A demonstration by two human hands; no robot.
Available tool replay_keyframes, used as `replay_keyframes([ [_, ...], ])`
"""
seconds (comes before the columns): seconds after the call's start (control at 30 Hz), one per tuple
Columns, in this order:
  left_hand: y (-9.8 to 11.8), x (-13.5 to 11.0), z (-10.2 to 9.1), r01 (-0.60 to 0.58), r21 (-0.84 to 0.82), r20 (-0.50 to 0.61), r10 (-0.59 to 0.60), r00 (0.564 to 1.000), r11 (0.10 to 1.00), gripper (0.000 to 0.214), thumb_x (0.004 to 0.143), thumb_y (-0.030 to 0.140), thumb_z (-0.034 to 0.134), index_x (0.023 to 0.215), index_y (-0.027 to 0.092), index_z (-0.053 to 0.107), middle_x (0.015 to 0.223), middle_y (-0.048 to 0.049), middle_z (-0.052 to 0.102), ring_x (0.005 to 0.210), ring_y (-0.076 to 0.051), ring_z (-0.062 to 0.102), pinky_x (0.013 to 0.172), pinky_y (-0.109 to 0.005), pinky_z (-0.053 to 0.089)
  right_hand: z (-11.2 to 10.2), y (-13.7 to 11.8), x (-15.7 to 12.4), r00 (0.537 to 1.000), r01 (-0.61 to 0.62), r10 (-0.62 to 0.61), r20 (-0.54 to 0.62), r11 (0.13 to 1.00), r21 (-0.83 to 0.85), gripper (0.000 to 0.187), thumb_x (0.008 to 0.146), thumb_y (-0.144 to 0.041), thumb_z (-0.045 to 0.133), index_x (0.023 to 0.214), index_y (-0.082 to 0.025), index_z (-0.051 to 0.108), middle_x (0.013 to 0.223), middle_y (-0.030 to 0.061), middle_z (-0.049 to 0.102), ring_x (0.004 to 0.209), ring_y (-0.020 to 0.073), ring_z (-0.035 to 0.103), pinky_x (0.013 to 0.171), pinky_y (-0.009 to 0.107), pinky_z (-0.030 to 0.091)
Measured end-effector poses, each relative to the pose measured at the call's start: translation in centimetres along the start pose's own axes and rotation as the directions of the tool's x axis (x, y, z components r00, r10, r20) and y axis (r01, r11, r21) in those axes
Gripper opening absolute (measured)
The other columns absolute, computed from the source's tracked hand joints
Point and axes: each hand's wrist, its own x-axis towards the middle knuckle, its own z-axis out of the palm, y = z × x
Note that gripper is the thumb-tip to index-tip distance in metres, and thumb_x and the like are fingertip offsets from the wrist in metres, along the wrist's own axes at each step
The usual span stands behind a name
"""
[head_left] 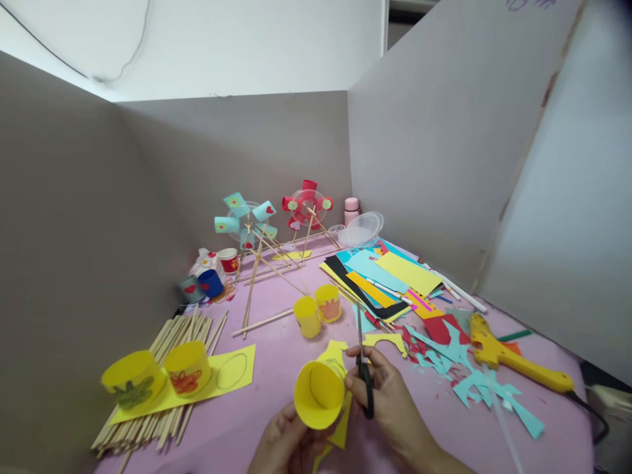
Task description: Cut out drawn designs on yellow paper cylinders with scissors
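We see the left hand (286, 442) low over the pink table (276, 355), fingers closed around a yellow paper cup (318, 395), its mouth facing us. Just beside it, the right hand (392, 411) grips black-handled scissors (364, 378), blades pointing away.

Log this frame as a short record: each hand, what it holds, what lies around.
Left hand: grips yellow paper cup, open end toward camera
Right hand: holds scissors beside the cup
Surface: pink table
Right side: blue paper scraps, yellow glue gun
Left side: wooden sticks, two decorated cups
Back: coloured paper stack, two paper windmills
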Motion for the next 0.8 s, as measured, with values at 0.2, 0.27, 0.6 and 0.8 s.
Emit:
replay_keyframes([
  [0.2, 0.3, 0.4, -0.9, -0.131, -0.026, 0.000, 0.131, 0.991, 0.991, 0.028, 0.061, 0.041, 0.077, 0.073, 0.016, 0.073, 0.072, -0.0049, 0.075, 0.070, -0.018, 0.064, 0.065, -0.025, 0.048, -0.8, 0.8, 0.0, 0.987, -0.120, 0.117, 0.111, 0.993, 0.015, 0.040, 0.061, -0.026, 0.078, 0.093, -0.021, 0.054, 0.058, -0.0083, 0.050, 0.044, 0.0068, 0.036, 0.043, 0.017, 0.026],
  [0.27, -0.1, 0.8, -1.4, -0.152, 0.027, 0.035, 0.151, 0.988, 0.988, 0.030, 0.065, 0.044, 0.073, 0.068, 0.015, 0.070, 0.066, -0.0049, 0.071, 0.064, -0.016, 0.060, 0.061, -0.025, 0.045, -1.1, 1.4, 0.1, 0.980, -0.146, 0.145, 0.135, 0.989, -0.002, 0.042, 0.059, -0.028, 0.079, 0.093, -0.021, 0.056, 0.063, -0.0063, 0.054, 0.044, 0.0065, 0.036, 0.041, 0.017, 0.025],
  [0.6, -0.3, 0.5, -2.3, -0.182, 0.117, 0.046, 0.178, 0.983, 0.976, 0.038, 0.063, 0.050, 0.072, 0.055, 0.014, 0.062, 0.049, 0.0017, 0.056, 0.048, -0.010, 0.044, 0.049, -0.022, 0.031, -1.6, 2.8, 0.5, 0.981, -0.131, 0.140, 0.133, 0.989, -0.072, 0.048, 0.054, -0.036, 0.083, 0.091, -0.023, 0.056, 0.058, -0.0060, 0.052, 0.044, 0.0094, 0.041, 0.043, 0.019, 0.030],
  [0.8, -0.2, 0.3, -2.2, -0.191, 0.145, 0.054, 0.185, 0.981, 0.971, 0.040, 0.065, 0.052, 0.069, 0.055, 0.014, 0.062, 0.051, 0.0015, 0.056, 0.050, -0.010, 0.043, 0.051, -0.022, 0.030, -1.6, 2.2, 0.4, 0.980, -0.090, 0.114, 0.164, 0.985, -0.147, 0.043, 0.058, -0.034, 0.082, 0.090, -0.022, 0.057, 0.059, -0.0045, 0.055, 0.047, 0.0106, 0.044, 0.046, 0.021, 0.032],
])
